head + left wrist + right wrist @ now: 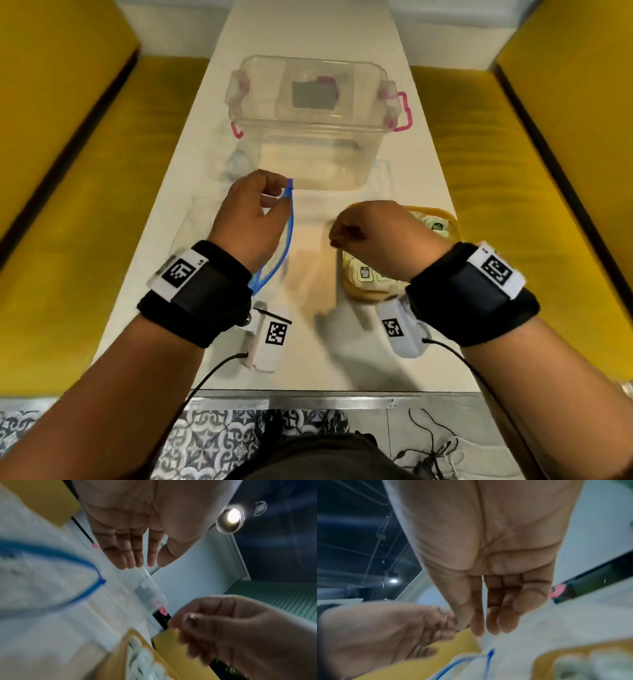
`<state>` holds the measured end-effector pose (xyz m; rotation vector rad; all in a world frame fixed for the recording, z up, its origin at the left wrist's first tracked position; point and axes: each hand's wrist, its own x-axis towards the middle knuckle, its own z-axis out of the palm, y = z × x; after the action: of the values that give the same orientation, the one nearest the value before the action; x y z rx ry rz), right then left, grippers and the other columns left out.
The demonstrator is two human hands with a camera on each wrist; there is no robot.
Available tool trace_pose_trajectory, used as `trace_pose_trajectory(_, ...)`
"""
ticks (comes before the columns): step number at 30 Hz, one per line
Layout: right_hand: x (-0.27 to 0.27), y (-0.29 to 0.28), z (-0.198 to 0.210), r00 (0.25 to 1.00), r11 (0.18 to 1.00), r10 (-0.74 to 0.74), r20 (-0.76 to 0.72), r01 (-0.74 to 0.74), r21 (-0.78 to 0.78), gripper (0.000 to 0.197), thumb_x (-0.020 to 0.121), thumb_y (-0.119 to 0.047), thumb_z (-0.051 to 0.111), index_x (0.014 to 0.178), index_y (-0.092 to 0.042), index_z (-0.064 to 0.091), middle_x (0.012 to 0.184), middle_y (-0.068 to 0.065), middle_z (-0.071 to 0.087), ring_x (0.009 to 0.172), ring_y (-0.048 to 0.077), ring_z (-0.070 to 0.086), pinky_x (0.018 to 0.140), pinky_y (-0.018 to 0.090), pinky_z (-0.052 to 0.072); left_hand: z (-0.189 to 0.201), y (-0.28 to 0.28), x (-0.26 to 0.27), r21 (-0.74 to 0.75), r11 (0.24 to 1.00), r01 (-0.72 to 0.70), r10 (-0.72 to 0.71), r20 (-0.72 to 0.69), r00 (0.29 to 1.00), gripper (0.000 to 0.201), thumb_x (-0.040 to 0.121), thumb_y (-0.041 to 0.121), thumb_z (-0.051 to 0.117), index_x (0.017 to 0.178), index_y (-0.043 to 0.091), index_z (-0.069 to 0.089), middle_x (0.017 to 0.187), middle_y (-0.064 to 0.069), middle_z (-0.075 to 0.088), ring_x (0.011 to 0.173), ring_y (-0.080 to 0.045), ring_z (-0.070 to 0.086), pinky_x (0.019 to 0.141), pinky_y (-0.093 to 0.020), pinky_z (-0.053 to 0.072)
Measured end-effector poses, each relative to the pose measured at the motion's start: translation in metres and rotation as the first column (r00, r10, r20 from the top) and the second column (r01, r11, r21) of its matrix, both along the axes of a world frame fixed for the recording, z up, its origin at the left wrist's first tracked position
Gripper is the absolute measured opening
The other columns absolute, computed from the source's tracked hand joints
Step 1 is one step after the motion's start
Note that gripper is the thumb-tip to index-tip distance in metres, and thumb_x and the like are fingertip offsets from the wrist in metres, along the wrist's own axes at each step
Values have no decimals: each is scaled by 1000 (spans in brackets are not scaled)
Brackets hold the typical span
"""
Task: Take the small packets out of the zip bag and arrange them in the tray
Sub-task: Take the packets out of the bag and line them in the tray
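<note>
The clear zip bag point(292, 219) with a blue zip rim stands open on the white table, left of centre. My left hand point(274, 195) is at the top of that rim, thumb and forefinger pinching it; the left wrist view is blurred, with the bag point(51, 581) beside the fingers point(137, 561). My right hand point(342, 236) hovers over the yellow tray point(363, 293), fingers loosely curled and empty, as the right wrist view shows point(488, 628). Several small white-and-green packets point(364, 273) lie in the tray, partly hidden by my right wrist.
A clear lidded storage box point(308, 126) with pink latches stands at the far middle of the table. Yellow benches point(102, 205) run along both sides. The table's near edge point(308, 397) is metal-trimmed, with cables on the patterned floor below.
</note>
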<state>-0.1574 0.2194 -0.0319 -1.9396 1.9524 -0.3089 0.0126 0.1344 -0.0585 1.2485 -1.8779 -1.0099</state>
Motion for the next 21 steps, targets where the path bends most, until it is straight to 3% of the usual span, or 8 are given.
trace_pose_trajectory(2, 27, -18, -21, 1000, 999, 22, -22, -21, 29, 20, 91, -18, 54, 101, -17, 72, 102, 4, 70, 94, 24, 62, 78, 28, 45, 3, -13, 31, -31, 998, -49, 50, 53, 997, 21, 93, 17, 53, 113, 20, 58, 116, 3, 57, 82, 3, 52, 69, -8, 38)
trace_pose_trajectory(5, 59, -34, -43, 996, 998, 21, -84, -17, 56, 26, 93, -14, 49, 107, -15, 71, 109, 8, 66, 102, 27, 60, 84, 30, 42, -6, -31, 74, -76, 992, -96, 107, 169, 980, 23, 93, 17, 53, 115, 17, 57, 119, -4, 55, 83, -5, 54, 76, -20, 40)
trace_pose_trajectory(8, 85, -46, -53, 998, 1000, 3, -56, -2, 12, 25, 94, -12, 48, 104, -10, 71, 107, 9, 66, 100, 28, 59, 84, 31, 44, -29, -45, 117, -28, 992, -121, 123, 350, 929, 30, 93, 19, 54, 123, 13, 53, 123, -12, 50, 106, -26, 54, 91, -33, 43)
trace_pose_trajectory(11, 96, -53, -61, 1000, 998, -28, 15, 27, 63, 23, 95, -15, 50, 108, -12, 69, 106, 7, 67, 97, 26, 61, 81, 28, 43, -51, -42, 132, 117, 989, -89, 17, 513, 858, 45, 92, 29, 56, 135, 23, 42, 132, -14, 45, 115, -32, 49, 95, -37, 41)
trace_pose_trajectory(14, 114, -76, -61, 996, 972, -91, -24, 94, 216, 22, 95, -15, 46, 103, -8, 66, 96, 8, 66, 88, 26, 61, 75, 30, 46, -64, -44, 139, 237, 971, -37, -92, 513, 853, 59, 88, 32, 61, 140, 30, 33, 135, -13, 43, 111, -31, 52, 93, -35, 42)
trace_pose_trajectory(17, 125, -103, -68, 988, 920, -87, -125, 128, 371, 29, 95, -8, 44, 66, -8, 47, 68, 5, 47, 68, 19, 49, 70, 27, 37, -68, -46, 141, 267, 964, 7, -139, 479, 867, 57, 89, 27, 61, 140, 27, 34, 138, -8, 42, 106, -27, 56, 91, -33, 44)
trace_pose_trajectory(18, 129, -111, -70, 983, 898, -38, -182, 113, 425, 33, 95, -9, 45, 62, -11, 42, 67, 4, 44, 64, 16, 46, 70, 27, 37, -69, -48, 142, 260, 965, 24, -149, 472, 869, 54, 90, 25, 60, 139, 25, 36, 140, -5, 43, 108, -26, 55, 92, -32, 43)
trace_pose_trajectory(21, 140, -130, -79, 973, 898, 19, -231, 85, 432, 22, 94, -19, 50, 73, -14, 52, 84, 5, 56, 74, 17, 50, 66, 26, 42, -72, -54, 146, 236, 969, 71, -170, 431, 886, 45, 91, 17, 57, 134, 22, 44, 139, 2, 49, 119, -21, 52, 97, -27, 39)
